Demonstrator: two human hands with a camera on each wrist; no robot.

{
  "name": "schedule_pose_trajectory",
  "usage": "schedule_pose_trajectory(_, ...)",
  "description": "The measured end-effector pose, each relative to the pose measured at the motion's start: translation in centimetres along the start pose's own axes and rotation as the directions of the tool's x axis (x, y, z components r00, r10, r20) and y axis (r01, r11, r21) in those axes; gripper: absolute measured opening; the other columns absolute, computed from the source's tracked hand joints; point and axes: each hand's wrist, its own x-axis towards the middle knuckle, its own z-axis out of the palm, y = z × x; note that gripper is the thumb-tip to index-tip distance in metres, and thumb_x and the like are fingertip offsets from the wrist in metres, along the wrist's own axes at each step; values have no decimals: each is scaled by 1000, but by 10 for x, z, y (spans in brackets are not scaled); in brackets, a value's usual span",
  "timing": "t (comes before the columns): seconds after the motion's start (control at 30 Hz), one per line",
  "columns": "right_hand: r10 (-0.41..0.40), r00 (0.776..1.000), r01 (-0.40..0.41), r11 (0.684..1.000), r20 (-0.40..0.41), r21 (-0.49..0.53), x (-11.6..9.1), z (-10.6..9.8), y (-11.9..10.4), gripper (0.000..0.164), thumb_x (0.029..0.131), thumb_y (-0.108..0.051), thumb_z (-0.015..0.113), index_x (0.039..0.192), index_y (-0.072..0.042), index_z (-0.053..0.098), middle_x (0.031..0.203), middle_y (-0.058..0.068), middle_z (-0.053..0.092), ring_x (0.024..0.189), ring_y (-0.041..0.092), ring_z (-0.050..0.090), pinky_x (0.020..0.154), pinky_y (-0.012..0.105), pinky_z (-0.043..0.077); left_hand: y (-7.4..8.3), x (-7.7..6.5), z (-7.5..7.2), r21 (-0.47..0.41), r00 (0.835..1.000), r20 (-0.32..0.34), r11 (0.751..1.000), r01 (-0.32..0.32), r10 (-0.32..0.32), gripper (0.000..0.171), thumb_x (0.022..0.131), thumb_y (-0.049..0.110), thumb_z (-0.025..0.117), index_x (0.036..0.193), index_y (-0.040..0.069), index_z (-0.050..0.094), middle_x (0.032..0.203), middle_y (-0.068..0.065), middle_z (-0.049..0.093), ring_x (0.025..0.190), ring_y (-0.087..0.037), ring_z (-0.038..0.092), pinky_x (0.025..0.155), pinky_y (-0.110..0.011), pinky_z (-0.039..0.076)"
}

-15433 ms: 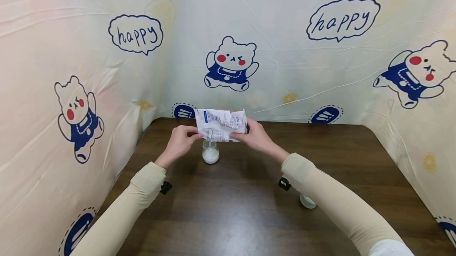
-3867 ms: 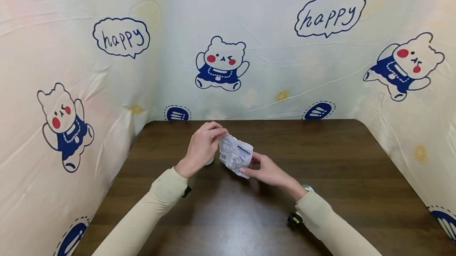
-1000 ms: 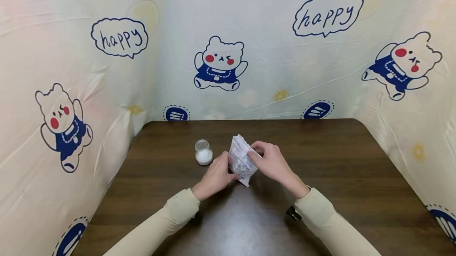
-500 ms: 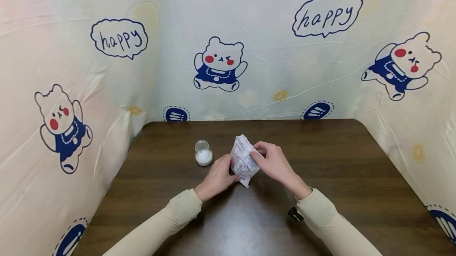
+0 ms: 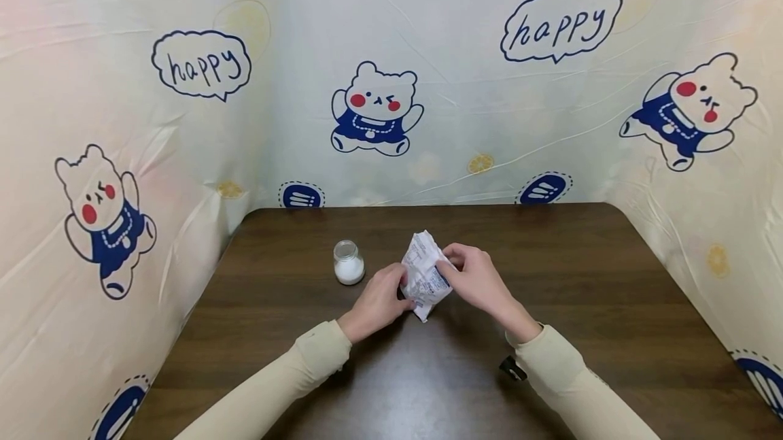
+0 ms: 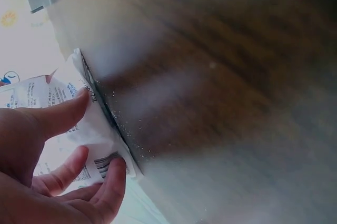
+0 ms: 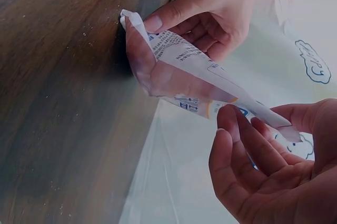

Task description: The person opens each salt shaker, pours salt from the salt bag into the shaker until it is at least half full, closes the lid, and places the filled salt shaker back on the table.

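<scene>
A white printed plastic packet (image 5: 422,270) stands tilted between my two hands, its lower edge near the tabletop. My left hand (image 5: 377,300) holds its lower left side, with thumb and fingers bent against the film in the left wrist view. From the right, my right hand (image 5: 480,280) pinches the packet's upper side; in the right wrist view its fingers lie along the film's edge. Left of the packet a small clear glass jar (image 5: 349,268) stands upright and lidless, partly filled with white grains. Whether anything is inside the packet is hidden.
Fine white grains (image 6: 118,113) lie scattered on the brown wooden table (image 5: 293,365) by the packet's edge. A printed cloth (image 5: 465,107) hangs around the table's back and sides. A dark wrist mount (image 5: 512,368) sits under my right sleeve.
Earlier, both hands held the packet level above the jar. It then came down to the table, right of the jar. Over the last second hands and packet have shifted slightly right.
</scene>
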Motion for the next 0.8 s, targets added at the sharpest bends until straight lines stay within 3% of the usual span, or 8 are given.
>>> schedule_pose_trajectory(0.8, 32, 999, -33, 999, -26, -30, -8, -12, 9, 12, 99, -9, 70, 105, 0, 74, 91, 7, 76, 79, 18, 68, 71, 32, 54, 5, 15, 7, 25, 997, 77, 999, -28, 26, 40, 73, 4, 95, 87, 4, 57, 86, -10, 60, 75, -19, 53, 68, -34, 48)
